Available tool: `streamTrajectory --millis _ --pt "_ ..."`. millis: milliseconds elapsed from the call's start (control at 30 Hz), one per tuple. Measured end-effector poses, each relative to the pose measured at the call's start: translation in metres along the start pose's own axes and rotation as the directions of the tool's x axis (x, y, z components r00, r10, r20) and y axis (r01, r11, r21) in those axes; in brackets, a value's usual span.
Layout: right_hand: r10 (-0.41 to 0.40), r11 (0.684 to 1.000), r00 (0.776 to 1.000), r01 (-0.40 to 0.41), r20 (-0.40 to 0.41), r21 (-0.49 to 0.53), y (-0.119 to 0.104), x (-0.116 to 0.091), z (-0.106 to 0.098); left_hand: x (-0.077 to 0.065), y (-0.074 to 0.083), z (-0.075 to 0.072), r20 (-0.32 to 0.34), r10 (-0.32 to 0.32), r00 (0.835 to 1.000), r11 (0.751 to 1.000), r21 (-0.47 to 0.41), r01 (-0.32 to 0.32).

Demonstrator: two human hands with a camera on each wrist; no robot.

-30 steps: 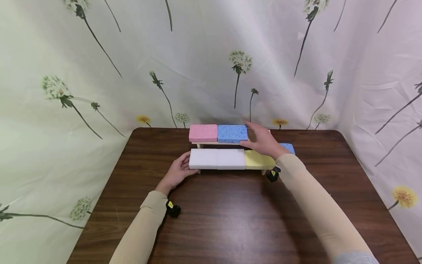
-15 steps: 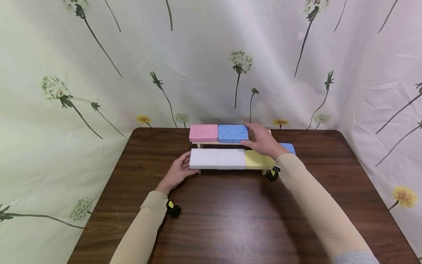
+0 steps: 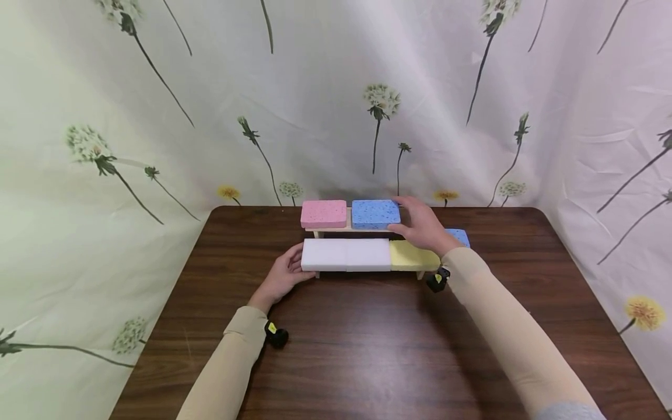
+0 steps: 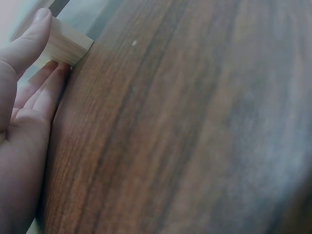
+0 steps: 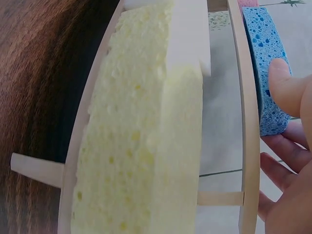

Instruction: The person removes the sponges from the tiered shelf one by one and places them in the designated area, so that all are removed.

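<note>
A two-tier wooden rack [image 3: 336, 229] stands near the table's back edge. On its upper tier, a speckled blue sponge [image 3: 375, 213] lies to the right of a pink sponge [image 3: 322, 213], a narrow gap between them. My right hand [image 3: 422, 226] pinches the blue sponge's right end, thumb in front and fingers behind. Two white sponges [image 3: 324, 255] and a yellow sponge [image 3: 412, 255] line the lower tier. At the rack's left end my left hand [image 3: 280, 277] holds the frame; the left wrist view has thumb and fingers about a wooden leg [image 4: 73, 44].
Another blue sponge [image 3: 459, 237] shows partly behind the right wrist. The dark wood-grain table [image 3: 336, 344] meets a dandelion-printed curtain [image 3: 336, 105] at its back. Each wrist wears a small black camera [image 3: 277, 336].
My right hand has slid the blue sponge slightly to the right along the upper tier, opening a gap from the pink sponge. The left hand stays in place.
</note>
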State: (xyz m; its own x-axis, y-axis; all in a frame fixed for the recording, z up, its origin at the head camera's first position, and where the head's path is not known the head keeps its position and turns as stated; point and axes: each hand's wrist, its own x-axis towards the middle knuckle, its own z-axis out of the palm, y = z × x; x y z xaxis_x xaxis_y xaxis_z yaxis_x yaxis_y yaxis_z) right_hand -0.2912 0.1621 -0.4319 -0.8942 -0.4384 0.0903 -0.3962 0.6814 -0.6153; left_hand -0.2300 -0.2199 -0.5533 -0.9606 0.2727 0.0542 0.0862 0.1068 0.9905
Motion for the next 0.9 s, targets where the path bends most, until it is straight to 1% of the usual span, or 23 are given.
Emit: streamTrajectory --millis 200,333,700,900 --pt "0.0 1.0 1.0 0.0 -0.028 -0.004 0.005 -0.005 -0.004 -0.001 -0.002 0.0 0.003 -0.017 1.0 1.0 -0.005 0.017" --pt "0.008 1.0 0.999 -0.008 -0.036 -0.005 0.009 -0.009 -0.007 -0.001 -0.003 0.001 0.004 -0.013 1.0 1.0 -0.007 0.013" --pt "0.057 0.998 0.997 -0.058 -0.06 -0.008 0.017 -0.02 -0.019 -0.002 -0.001 0.0 0.003 -0.011 1.0 1.0 -0.001 0.011" --pt "0.029 0.999 0.996 -0.03 -0.085 -0.013 0.024 -0.024 -0.025 -0.001 0.0 0.0 -0.001 -0.008 1.0 1.0 0.01 0.008"
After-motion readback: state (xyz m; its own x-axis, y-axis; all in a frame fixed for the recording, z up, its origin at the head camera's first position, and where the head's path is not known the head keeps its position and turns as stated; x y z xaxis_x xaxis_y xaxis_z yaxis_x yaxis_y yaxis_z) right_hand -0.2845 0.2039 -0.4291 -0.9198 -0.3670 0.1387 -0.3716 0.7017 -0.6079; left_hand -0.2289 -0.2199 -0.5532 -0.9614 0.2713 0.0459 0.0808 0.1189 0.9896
